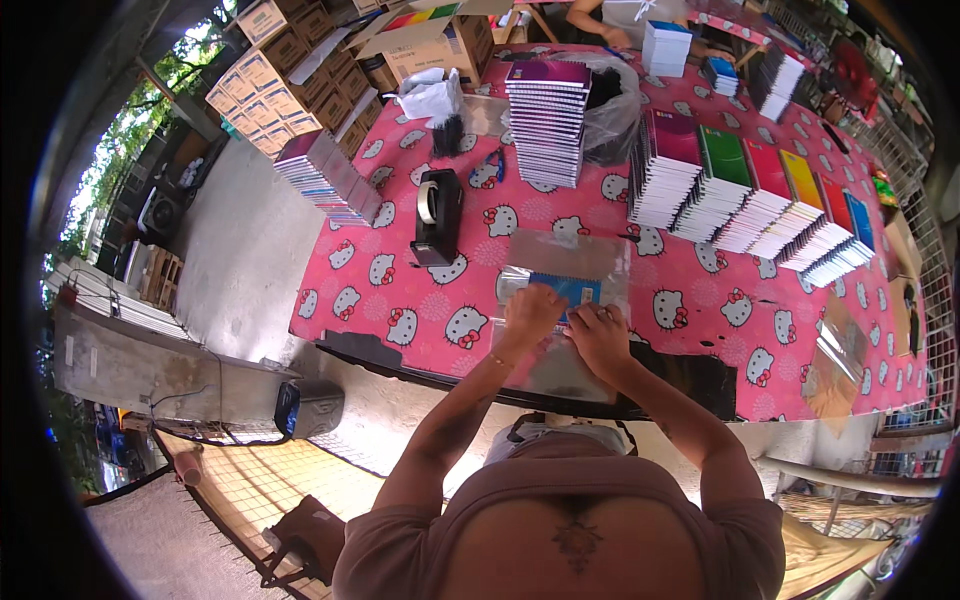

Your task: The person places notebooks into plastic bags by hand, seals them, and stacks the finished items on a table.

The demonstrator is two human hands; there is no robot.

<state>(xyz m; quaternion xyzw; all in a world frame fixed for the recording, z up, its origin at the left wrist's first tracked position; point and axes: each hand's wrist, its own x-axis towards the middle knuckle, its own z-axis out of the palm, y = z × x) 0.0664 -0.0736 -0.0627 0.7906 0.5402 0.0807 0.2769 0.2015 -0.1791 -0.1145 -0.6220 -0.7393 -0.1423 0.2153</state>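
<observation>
A blue spiral notebook [578, 289] lies on clear plastic bags [570, 252] at the front of the table, its coil toward the far side. My left hand [533, 312] is closed at its left part, covering that corner. Curled fingers of my right hand [601, 332] press together at its near right edge. Clear plastic shows beneath and around both hands; whether the notebook is inside a bag I cannot tell. A black tape dispenser [437, 218] stands to the left of the plastic.
Stacked notebooks in several colours [722, 158] stand at right, a tall purple-topped stack [547, 125] at the back, another stack [328, 178] at the left edge. Blue scissors [497, 165] lie near the dispenser. Cartons [437, 55] rise behind. A person's hand [614, 38] shows across the table.
</observation>
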